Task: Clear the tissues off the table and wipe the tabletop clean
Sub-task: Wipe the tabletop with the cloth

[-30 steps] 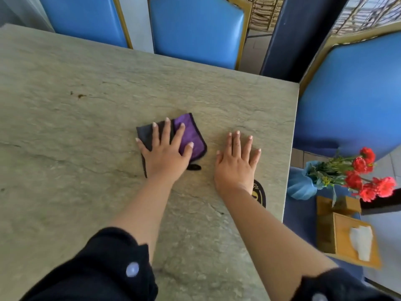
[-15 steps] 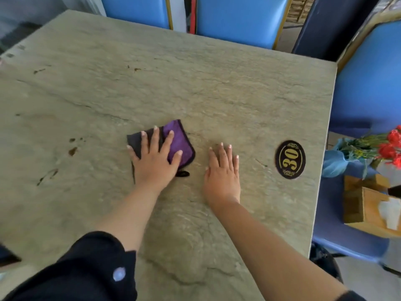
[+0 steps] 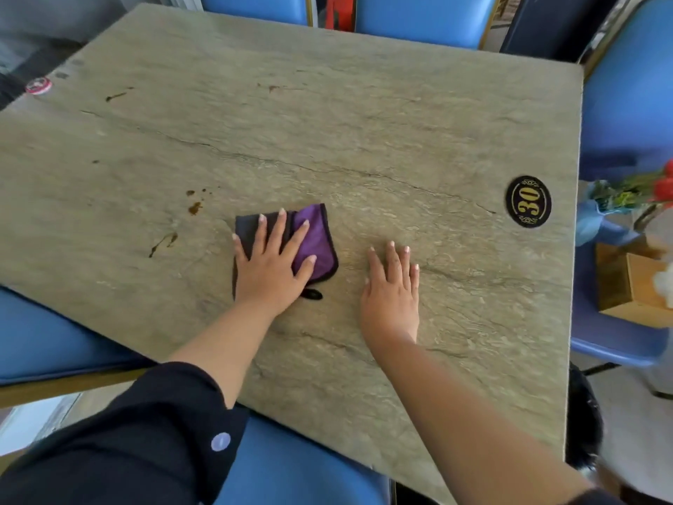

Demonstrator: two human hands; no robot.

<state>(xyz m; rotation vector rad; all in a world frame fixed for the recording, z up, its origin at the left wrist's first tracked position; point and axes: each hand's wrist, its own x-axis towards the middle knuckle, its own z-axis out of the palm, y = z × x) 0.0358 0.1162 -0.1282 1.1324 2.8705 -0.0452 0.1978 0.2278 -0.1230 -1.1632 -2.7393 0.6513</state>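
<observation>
- Nearest to the camera is the person's dark sleeve [image 3: 120, 431] with a pale button, on the left arm, and a blue chair seat [image 3: 291, 472] under the near edge of the counter [image 3: 364, 122].
- The right hand [image 3: 391, 293] lies flat on the bare stone-look counter, palm down, the fingers straight and a little spread; this grip is fully open and holds nothing.
- To the left of it, near but not touching, the left hand [image 3: 271, 266] presses flat on a folded cloth [image 3: 317, 242]. The fingers are straight and spread, so this grip is also open, only pushing on the cloth, not closed around it.
- The cloth is purple on its right part and dark grey on its left part, with a dark border. It lies on the counter around the middle, a little to the near side, and a small dark loop sticks out at its near edge.
- Left of the cloth there are brown stains [image 3: 164, 244] on the counter, and more brown spots [image 3: 195, 207] a little farther. One more streak [image 3: 115, 97] is near the far left corner.
- At the right edge of the counter sits a black oval plate [image 3: 528, 201] with the gold number 30.
- Beside the counter on the right, a blue chair carries a wooden tissue box [image 3: 632, 286] with white tissue in it, and red flowers [image 3: 659, 187] lie just beyond it.
- Blue chair backs [image 3: 418, 16] stand at the far side.
</observation>
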